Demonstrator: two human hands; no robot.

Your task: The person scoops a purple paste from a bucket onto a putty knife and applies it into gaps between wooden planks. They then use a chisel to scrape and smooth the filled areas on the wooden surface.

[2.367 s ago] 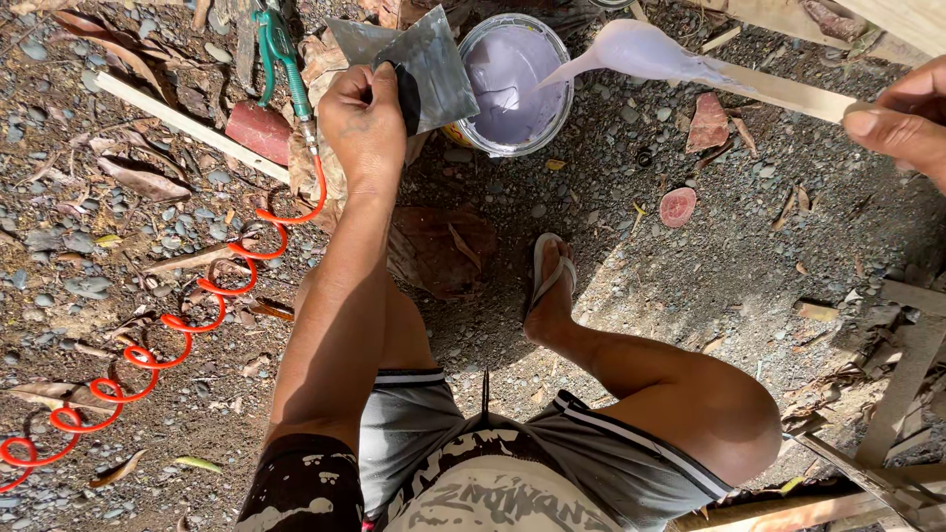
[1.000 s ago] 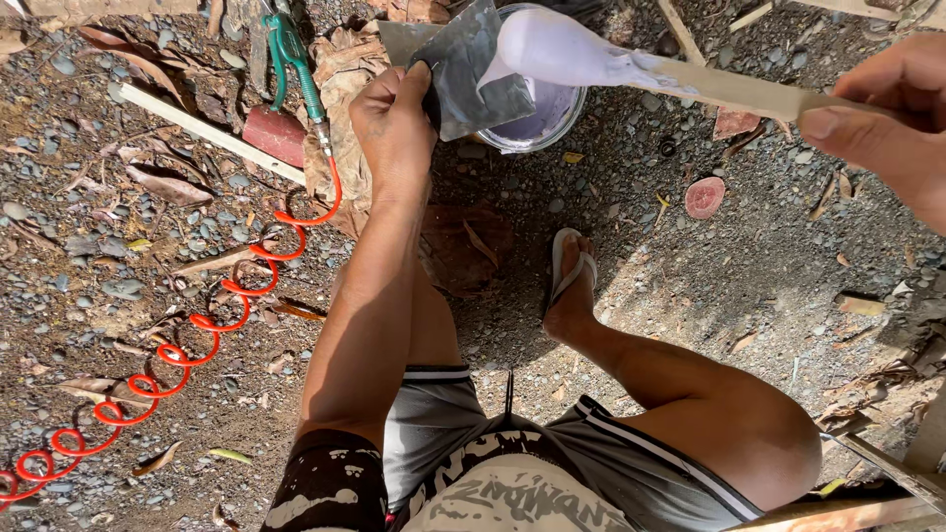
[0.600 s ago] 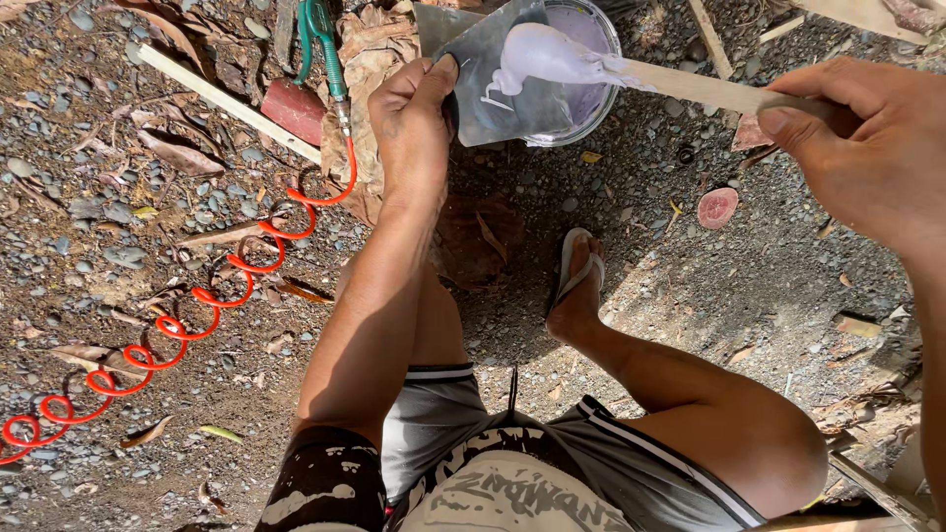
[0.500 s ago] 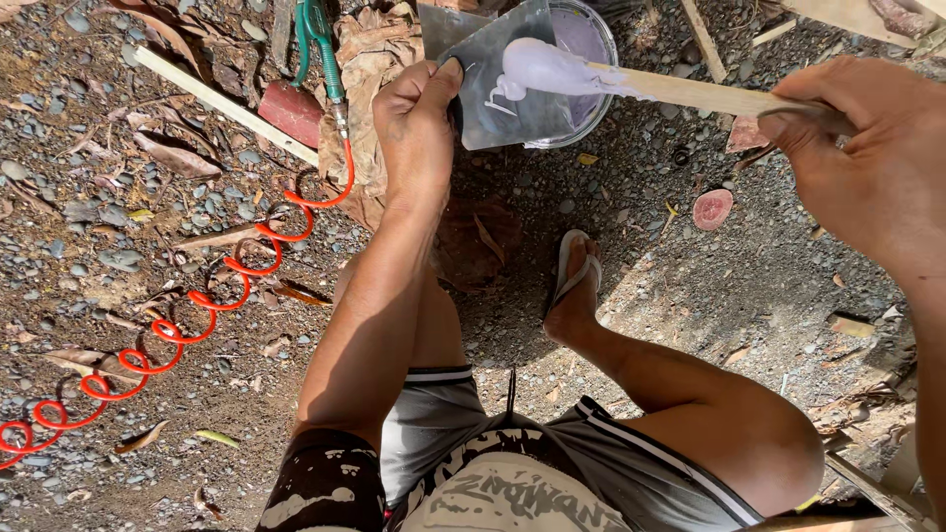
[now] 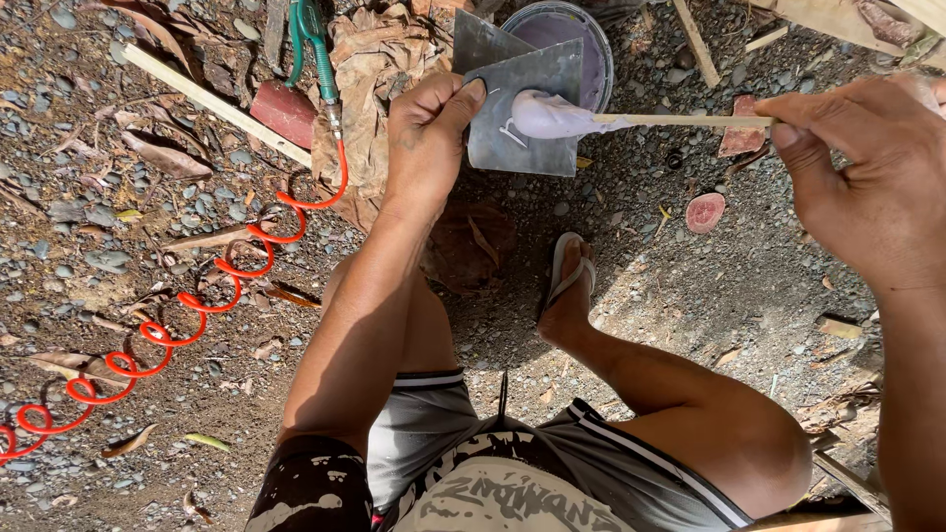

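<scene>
Grey gravel ground (image 5: pixel 118 236) is all around, with dry leaves on it, and the person squats there in a flip-flop (image 5: pixel 570 271). Beside the left arm a red curly hose (image 5: pixel 177 315) runs across the stones up to a green tool (image 5: pixel 313 39). At the top sits a round bucket (image 5: pixel 591 30) with pale purple putty in it. The left hand (image 5: pixel 426 148) holds a flat metal plate (image 5: pixel 522 113) just in front of the bucket, its grip pinching the plate's edge with the thumb on top. The right hand (image 5: pixel 867 177) has its grip pressed tight around a thin wooden stick (image 5: pixel 690 120). On the stick's tip is a fat blob of putty (image 5: pixel 547 113), touching the plate. The blob looks soft and heavy, so I think it could slide off and drop in the dirt if the plate tips. The stick is thin, so pushing hard might snap it.
</scene>
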